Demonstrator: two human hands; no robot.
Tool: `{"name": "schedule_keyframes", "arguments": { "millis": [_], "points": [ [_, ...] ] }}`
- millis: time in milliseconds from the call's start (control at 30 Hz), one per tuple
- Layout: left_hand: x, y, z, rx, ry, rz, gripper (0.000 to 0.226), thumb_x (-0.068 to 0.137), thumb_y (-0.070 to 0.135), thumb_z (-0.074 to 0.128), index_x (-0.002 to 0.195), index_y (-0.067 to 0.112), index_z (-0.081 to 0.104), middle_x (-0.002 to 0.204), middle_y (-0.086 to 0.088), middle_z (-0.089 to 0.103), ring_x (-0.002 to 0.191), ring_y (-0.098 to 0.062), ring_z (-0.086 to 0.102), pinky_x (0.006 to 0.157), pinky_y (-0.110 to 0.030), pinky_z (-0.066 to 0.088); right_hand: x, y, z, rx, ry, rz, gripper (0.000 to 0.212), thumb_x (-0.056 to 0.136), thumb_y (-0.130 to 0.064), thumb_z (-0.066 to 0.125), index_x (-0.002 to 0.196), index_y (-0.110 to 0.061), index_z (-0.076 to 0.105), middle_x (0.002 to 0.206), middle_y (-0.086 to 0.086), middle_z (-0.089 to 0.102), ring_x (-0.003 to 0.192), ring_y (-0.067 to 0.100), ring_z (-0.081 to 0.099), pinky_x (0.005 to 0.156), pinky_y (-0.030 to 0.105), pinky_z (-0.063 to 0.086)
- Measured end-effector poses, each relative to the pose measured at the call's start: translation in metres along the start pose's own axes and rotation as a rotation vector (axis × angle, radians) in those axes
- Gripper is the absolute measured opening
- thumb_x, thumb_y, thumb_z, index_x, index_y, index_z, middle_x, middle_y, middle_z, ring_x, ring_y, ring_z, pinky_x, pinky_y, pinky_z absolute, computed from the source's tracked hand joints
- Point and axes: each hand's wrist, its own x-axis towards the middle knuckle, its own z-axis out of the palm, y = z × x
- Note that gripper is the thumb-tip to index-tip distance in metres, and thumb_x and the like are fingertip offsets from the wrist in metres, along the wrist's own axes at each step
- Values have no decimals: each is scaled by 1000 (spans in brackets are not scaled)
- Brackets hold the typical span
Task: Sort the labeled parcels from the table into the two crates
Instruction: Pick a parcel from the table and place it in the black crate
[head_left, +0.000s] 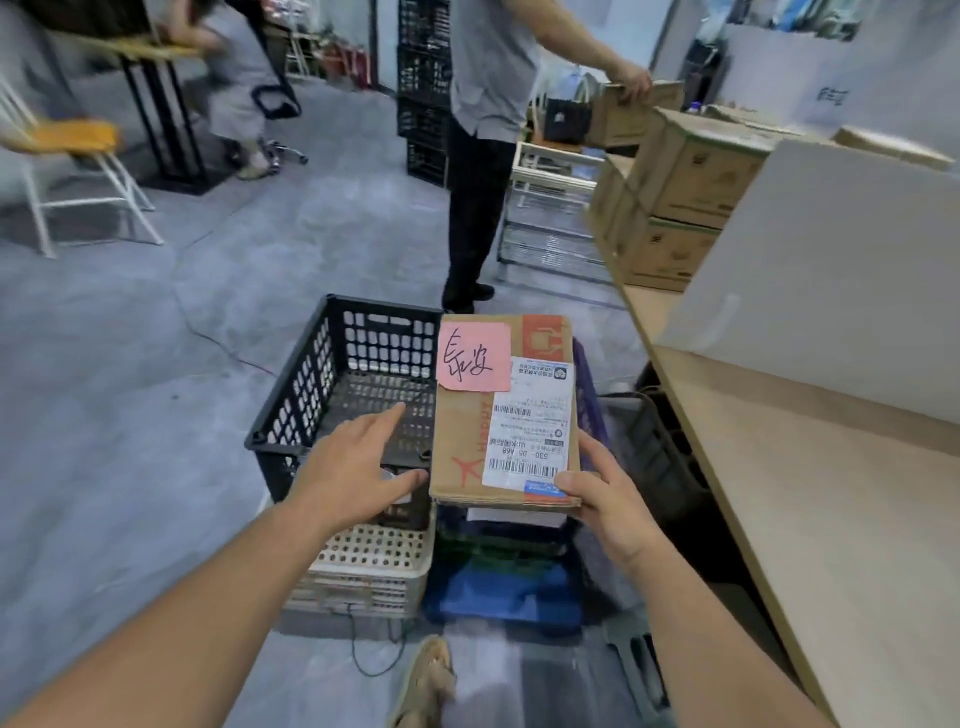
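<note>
A flat cardboard parcel (462, 431) with a pink handwritten note and a white shipping label hangs over the gap between two crates. My right hand (605, 501) grips its near right corner, thumb on the label. My left hand (358, 462) hovers with spread fingers over the black crate (332, 374), just left of the parcel and not touching it. The black crate looks empty and sits on a beige perforated crate (363, 566). To the right, the blue crate (589, 395) lies mostly hidden under the parcel; something flat and white shows inside it.
A wooden table (810, 467) runs along the right, with a white board (831, 270) on it and cardboard boxes (691, 192) behind. Another person (483, 156) stands past the crates. A white chair (78, 171) stands far left. My foot (428, 680) is below.
</note>
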Motion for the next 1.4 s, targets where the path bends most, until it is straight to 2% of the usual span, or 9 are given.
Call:
{"name": "schedule_keyframes", "arguments": {
  "millis": [133,300,467,600,800,900,1000,1167,1400],
  "points": [
    [47,-32,-14,79,1,-33,90,84,64,54,153,27,9,154,1,29,138,-19,32,108,-33,34,68,-4,22,14,-42,9,90,52,-36,77,136,-33,46,109,1,74,101,26,69,96,46,51],
    [117,-67,-24,158,-47,-74,88,85,58,55,153,26,10,156,-1,26,140,-20,29,109,-33,31,152,-9,45,42,-99,55,74,57,-34,76,124,-42,48,107,-3,74,97,19,71,83,32,54],
    [182,-101,-23,245,-93,-99,88,85,60,54,153,24,12,156,-1,26,139,-21,29,109,-35,31,226,-1,61,21,-148,126,95,54,-39,78,142,-32,43,117,4,69,104,21,68,97,41,52],
    [219,-129,-13,295,-125,-107,87,86,58,55,153,22,13,156,-3,26,140,-22,28,110,-35,29,273,12,78,25,-143,163,67,76,-19,76,133,-36,45,113,5,70,99,19,69,77,26,54],
    [248,-171,7,287,-174,-145,88,85,61,53,153,26,10,157,-2,25,141,-22,27,111,-36,29,312,31,105,19,-154,238,75,63,-31,72,133,-38,43,117,4,68,100,17,69,71,19,53],
    [262,-193,16,274,-203,-153,88,85,64,51,153,27,8,157,-2,23,141,-22,26,112,-37,29,328,45,116,16,-133,272,78,61,-33,74,133,-40,45,114,2,70,99,17,69,82,29,55],
    [280,-217,23,268,-218,-144,88,85,64,50,153,26,9,158,-2,21,142,-21,24,113,-36,27,345,60,130,19,-99,303,73,56,-38,77,123,-48,50,111,-2,71,101,19,69,94,41,53],
    [316,-261,44,233,-255,-119,85,87,62,48,153,25,9,160,-2,13,145,-21,18,115,-37,22,380,87,159,26,-65,332,88,48,-42,77,132,-40,50,109,-4,73,99,19,70,93,43,54],
    [378,-329,86,247,-242,-14,83,88,63,45,153,23,12,160,-3,11,146,-21,14,117,-37,14,446,146,195,28,-20,397,87,57,-37,77,138,-36,45,124,-7,67,107,17,67,96,42,51]
  ]
}}
